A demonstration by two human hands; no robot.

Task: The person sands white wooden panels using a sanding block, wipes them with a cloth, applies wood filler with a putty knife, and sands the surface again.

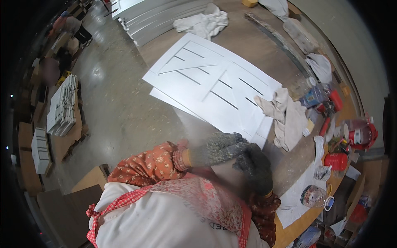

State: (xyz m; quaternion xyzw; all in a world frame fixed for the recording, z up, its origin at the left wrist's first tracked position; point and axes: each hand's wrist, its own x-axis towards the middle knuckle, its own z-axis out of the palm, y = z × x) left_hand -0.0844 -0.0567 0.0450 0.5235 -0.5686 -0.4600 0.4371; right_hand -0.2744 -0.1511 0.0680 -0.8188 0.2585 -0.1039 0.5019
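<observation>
We judge that the step at the hands goes best with the slotted white panel (229,78) kept flat on the counter (244,39), any push shared by both palms and the knitted gloves clear of the dark slots, where yarn might snag. We would also keep the pale rag (285,124), at 2 o'clock from the hands and lying by the panel's right end, from bunching under it; the second white sheet (171,100) shows beneath at the panel's lower left, so we would watch for slip between the two. Panel position: 11 o'clock from the hands. Fingers: the left hand (216,148) and right hand (257,165), both in dark grey gloves, meet at the panel's near end, fingers bunched together, the two sets overlapping. How far each set is parted, whether anything small is pinched between them, and whether they touch the panel, we cannot tell.
</observation>
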